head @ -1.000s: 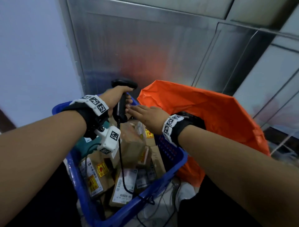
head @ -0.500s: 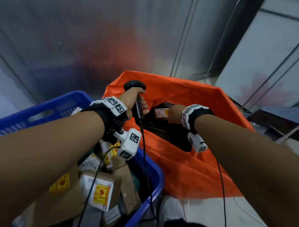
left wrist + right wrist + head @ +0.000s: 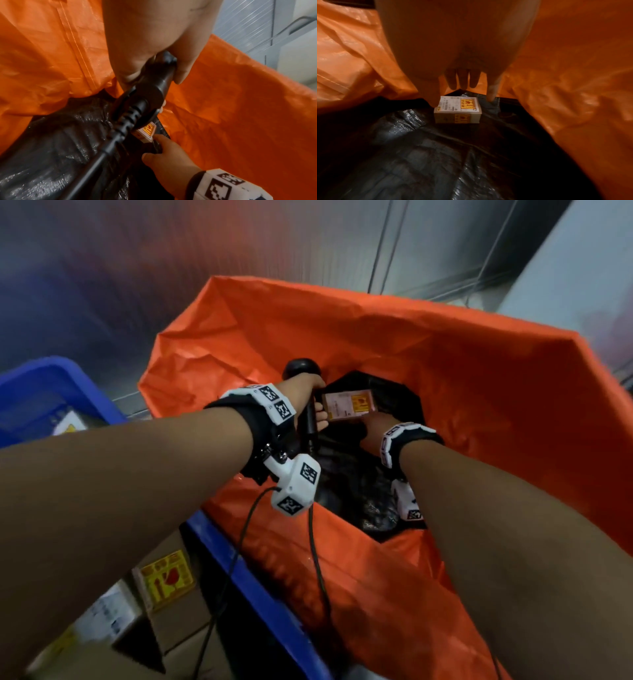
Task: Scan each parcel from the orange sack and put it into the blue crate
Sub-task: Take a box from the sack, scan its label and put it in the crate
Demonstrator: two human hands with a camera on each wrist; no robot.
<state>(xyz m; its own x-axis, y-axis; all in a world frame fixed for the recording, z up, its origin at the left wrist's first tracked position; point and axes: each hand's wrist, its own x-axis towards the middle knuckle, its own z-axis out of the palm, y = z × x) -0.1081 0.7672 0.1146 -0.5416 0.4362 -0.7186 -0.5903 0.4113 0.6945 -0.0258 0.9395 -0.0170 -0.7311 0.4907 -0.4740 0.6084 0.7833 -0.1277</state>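
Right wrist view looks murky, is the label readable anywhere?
Right wrist: dim, orange-tinted; the small cardboard parcel shows its label, print too small. Head: motion-blurred, label washed out. Left wrist: sharper, but the black handheld scanner hides most of the parcel.

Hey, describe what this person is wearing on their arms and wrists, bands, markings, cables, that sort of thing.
Both forearms are bare, no sleeves. Each wrist carries a black strap with a white band printed with black square coded markers; the right wrist's band matches. A white blocky camera module with the same markers hangs under the left wrist, a thin dark cable trailing from it. A similar white module sits under the right wrist.
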